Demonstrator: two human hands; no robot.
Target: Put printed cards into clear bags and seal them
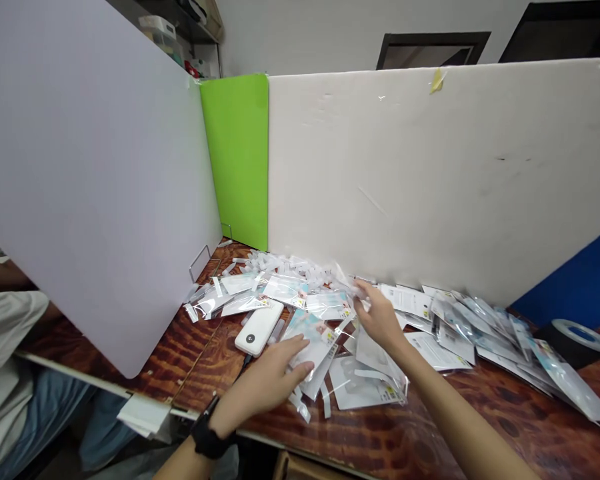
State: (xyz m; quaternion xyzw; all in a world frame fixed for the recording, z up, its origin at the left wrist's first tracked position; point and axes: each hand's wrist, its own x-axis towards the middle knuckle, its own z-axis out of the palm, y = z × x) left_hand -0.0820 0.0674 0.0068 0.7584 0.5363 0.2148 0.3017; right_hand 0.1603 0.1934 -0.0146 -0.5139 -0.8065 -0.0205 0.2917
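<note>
Resting the left hand (pixel 273 373), thumb and fingers parted, on a printed packet (pixel 311 331) on the wooden table (pixel 205 373) while pinching clear plastic (pixel 347 279) in the right hand (pixel 380 315) near small white tubes (pixel 297 268).

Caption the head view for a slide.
Left hand on packaged cards, right hand holding clear plastic, at a wood-grain table.

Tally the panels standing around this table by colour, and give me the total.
Whitish: 2, the left panel and the long back panel
Green: 1, the narrow corner panel
Blue: 1, the panel at the right edge
Total: 4
</note>
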